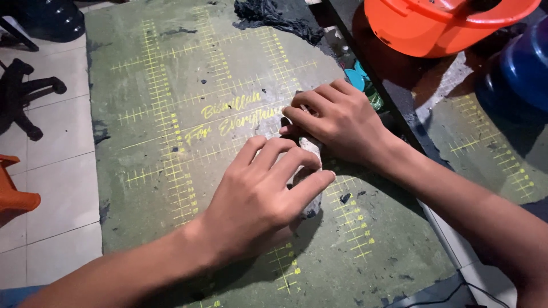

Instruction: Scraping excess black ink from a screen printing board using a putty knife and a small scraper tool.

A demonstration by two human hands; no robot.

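My left hand [264, 191] lies palm down on a worn green cutting mat [171, 85] with yellow grid lines, its fingers curled over a pale grey strip of material [313, 149]. My right hand [337, 121] presses on the far end of the same strip, fingers bent and close together. Most of the strip is hidden beneath both hands, so its full shape is unclear. Small dark scraps [345, 198] dot the mat near the hands.
A crumpled dark cloth [274, 20] lies at the mat's far edge. An orange plastic tub [445, 23] and a blue container [522, 65] stand at the upper right beside a dark bar [388, 85]. A second marked mat [491, 142] lies right. Tiled floor [51, 171] is left.
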